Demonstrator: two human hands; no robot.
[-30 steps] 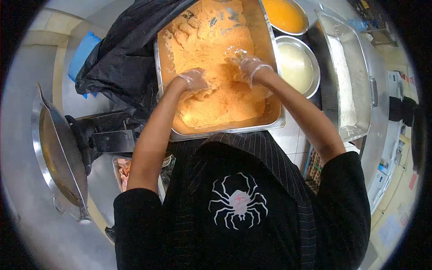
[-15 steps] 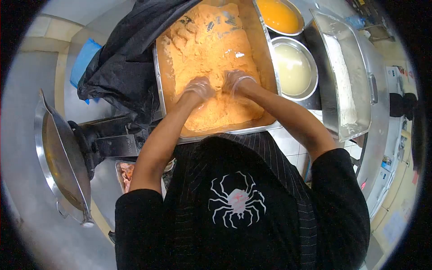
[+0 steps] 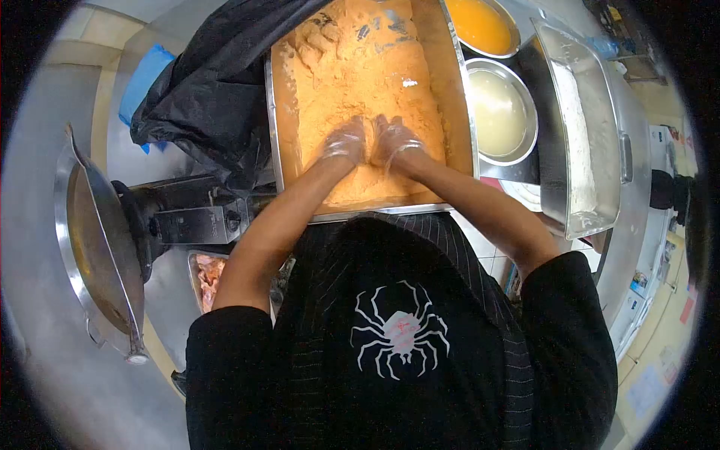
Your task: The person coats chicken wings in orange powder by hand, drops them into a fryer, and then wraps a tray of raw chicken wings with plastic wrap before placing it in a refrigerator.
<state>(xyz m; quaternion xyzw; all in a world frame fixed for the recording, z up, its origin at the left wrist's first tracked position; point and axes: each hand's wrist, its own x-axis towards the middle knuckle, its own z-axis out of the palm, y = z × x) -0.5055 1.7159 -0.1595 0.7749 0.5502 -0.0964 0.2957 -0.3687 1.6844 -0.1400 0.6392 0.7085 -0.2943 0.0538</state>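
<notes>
A large metal tray [image 3: 459, 90] holds a thick layer of orange, crumbly flour-like mixture [image 3: 367, 82]. My left hand [image 3: 345, 142], in a clear plastic glove, is pressed into it near the tray's front, with fingers curled into the mixture. Close beside it, my right hand [image 3: 395, 142], gloved the same way, also has bent fingers in the mixture. A narrow gap lies between the two hands. Fingertips are partly hidden by the mixture. Dark patches and a small white spot show on the surface farther back.
On the right stand bowls of orange liquid [image 3: 480, 28] and pale liquid [image 3: 496, 116], then a deep metal pan [image 3: 611, 176] with white powder. Black cloth [image 3: 202, 105] overlaps the tray's left side. A wok-like pan [image 3: 97, 247] is left; a meat tray [image 3: 206, 281] sits below it.
My hands have come closer together in the orange mixture, with the fingers more curled. The tray and bowls appear shifted slightly right in the view.
</notes>
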